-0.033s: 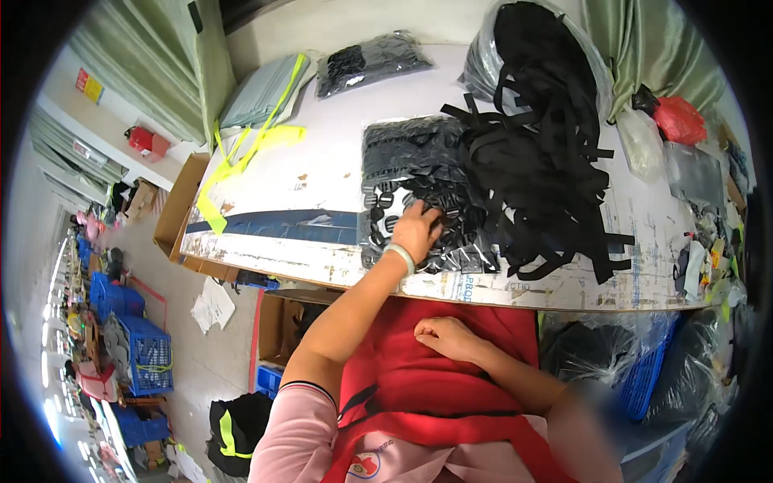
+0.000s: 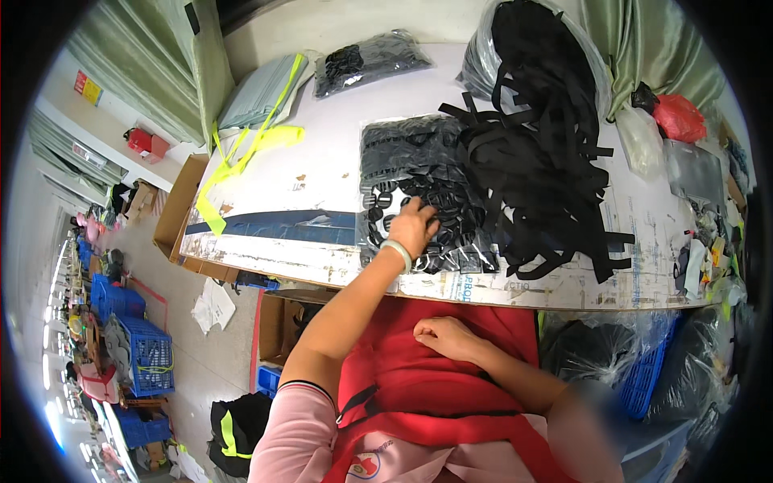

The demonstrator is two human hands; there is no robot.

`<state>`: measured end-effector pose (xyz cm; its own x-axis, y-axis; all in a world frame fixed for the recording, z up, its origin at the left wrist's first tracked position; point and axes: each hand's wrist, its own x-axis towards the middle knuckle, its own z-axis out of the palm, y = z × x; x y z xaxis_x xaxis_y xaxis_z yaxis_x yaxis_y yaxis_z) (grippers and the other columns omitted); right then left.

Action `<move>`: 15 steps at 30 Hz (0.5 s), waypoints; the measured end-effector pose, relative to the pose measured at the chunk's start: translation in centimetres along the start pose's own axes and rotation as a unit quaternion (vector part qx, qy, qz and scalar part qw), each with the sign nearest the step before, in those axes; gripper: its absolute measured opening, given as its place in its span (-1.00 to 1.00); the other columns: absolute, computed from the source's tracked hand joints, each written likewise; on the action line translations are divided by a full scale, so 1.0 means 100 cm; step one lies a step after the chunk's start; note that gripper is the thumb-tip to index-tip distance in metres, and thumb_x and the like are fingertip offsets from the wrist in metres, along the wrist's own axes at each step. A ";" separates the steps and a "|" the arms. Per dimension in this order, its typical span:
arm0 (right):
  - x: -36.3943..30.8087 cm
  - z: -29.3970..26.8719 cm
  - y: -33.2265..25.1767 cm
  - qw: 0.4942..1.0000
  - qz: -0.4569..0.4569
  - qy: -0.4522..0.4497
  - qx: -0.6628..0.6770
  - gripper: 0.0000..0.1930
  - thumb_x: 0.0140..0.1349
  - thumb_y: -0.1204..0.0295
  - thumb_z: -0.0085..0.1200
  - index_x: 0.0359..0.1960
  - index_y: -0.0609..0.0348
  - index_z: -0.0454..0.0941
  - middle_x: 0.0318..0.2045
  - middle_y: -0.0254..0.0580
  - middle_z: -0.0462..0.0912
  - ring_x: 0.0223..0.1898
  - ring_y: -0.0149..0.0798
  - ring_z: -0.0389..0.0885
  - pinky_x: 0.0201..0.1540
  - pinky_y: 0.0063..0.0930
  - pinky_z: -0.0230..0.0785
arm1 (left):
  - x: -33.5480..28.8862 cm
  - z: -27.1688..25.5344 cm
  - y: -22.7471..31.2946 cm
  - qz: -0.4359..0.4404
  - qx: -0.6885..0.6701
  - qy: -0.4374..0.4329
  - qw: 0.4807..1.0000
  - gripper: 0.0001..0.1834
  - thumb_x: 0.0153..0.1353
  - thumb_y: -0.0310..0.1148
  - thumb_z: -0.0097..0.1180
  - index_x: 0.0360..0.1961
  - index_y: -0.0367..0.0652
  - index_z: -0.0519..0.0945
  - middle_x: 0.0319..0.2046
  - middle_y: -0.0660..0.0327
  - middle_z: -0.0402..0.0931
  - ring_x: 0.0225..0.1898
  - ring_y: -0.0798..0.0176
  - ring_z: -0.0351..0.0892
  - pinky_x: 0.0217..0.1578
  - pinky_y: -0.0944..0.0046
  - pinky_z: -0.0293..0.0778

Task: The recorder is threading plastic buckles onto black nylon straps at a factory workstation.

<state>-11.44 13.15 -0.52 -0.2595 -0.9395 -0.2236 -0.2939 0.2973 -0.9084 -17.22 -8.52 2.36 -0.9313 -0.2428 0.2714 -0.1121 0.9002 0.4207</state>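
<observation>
My left hand [image 2: 415,229] lies on a heap of small black plastic buckles [image 2: 444,196], its fingers a little bent and spread. Nothing shows gripped in them, though the fingertips are partly lost among the dark pieces. The buckles are spread at the mouth of a clear plastic bag [image 2: 407,147], whose far half is packed with more black pieces. Against the red apron [image 2: 451,378] at my lap rests my right hand [image 2: 452,336], loosely curled with nothing visible in it. Just right of the buckles lies a large tangled pile of black webbing straps [image 2: 539,177].
At the back of the white worktable [image 2: 322,177] are another filled bag [image 2: 372,63] and a grey-green folded stack [image 2: 259,90]. Neon yellow strips [image 2: 250,157] and a dark blue band [image 2: 282,228] lie leftward. A red plastic bag [image 2: 680,118] sits far right; blue crates [image 2: 149,354] stand on the floor.
My left hand has shifted very slightly among the buckles, and some buckles near its fingers lie differently. My right hand stays in place.
</observation>
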 end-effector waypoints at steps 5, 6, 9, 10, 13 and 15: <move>0.006 0.004 -0.001 0.998 -0.017 -0.055 -0.013 -0.83 0.19 0.35 0.06 -0.29 0.17 0.54 -0.39 -0.06 0.66 -0.32 -0.04 0.64 -0.26 -0.23 0.44 | 0.025 -0.004 -0.044 -0.159 -0.334 0.043 0.928 -0.74 0.08 -0.29 0.33 -0.30 -0.25 0.65 -0.57 0.23 0.58 -0.49 0.23 0.61 -0.46 0.33 0.47; 0.005 0.003 0.004 0.999 -0.010 -0.046 -0.009 -0.83 0.19 0.35 0.06 -0.29 0.17 0.54 -0.39 -0.06 0.66 -0.32 -0.04 0.64 -0.26 -0.23 0.44 | 0.030 -0.014 -0.034 -0.248 -0.423 -0.017 0.872 -0.74 0.11 -0.29 0.31 -0.25 -0.22 0.64 -0.54 0.26 0.58 -0.48 0.28 0.62 -0.53 0.38 0.45; 0.005 0.002 0.008 0.999 -0.005 -0.039 -0.002 -0.85 0.19 0.36 0.06 -0.29 0.17 0.55 -0.39 -0.07 0.66 -0.32 -0.06 0.64 -0.26 -0.26 0.44 | 0.030 -0.037 -0.013 -0.339 -0.573 -0.076 0.742 -0.73 0.16 -0.29 0.27 -0.15 -0.16 0.60 -0.46 0.28 0.58 -0.48 0.35 0.61 -0.65 0.46 0.38; 0.005 0.001 0.008 0.999 0.001 -0.035 0.010 -0.84 0.19 0.36 0.07 -0.29 0.17 0.55 -0.39 -0.07 0.66 -0.33 -0.10 0.65 -0.27 -0.29 0.44 | 0.027 -0.041 -0.010 -0.343 -0.644 -0.075 0.680 -0.71 0.19 -0.29 0.25 -0.08 -0.13 0.57 -0.41 0.26 0.58 -0.50 0.36 0.60 -0.71 0.49 0.34; 0.007 -0.001 -0.001 0.998 -0.024 -0.003 0.055 -0.85 0.22 0.38 0.07 -0.27 0.18 0.56 -0.41 -0.12 0.65 -0.36 -0.23 0.64 -0.29 -0.38 0.43 | 0.012 -0.046 -0.019 -0.323 -0.658 -0.085 0.675 -0.66 0.20 -0.33 0.23 -0.01 -0.16 0.51 -0.33 0.21 0.55 -0.49 0.33 0.60 -0.72 0.49 0.34; 0.006 -0.011 -0.007 0.982 -0.070 0.079 0.158 -0.85 0.28 0.42 0.04 -0.22 0.21 0.57 -0.46 -0.28 0.61 -0.46 -0.46 0.55 -0.36 -0.53 0.41 | 0.002 -0.050 -0.006 -0.311 -0.675 -0.081 0.664 -0.68 0.25 -0.30 0.16 -0.02 -0.18 0.50 -0.33 0.22 0.54 -0.48 0.34 0.60 -0.73 0.50 0.35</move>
<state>-12.42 12.53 0.37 -0.3842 -0.9217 -0.0532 -0.0436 0.0757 -0.9962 -15.57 -10.94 6.51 -0.8879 -0.2758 -0.3682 -0.1806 -0.5271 0.8304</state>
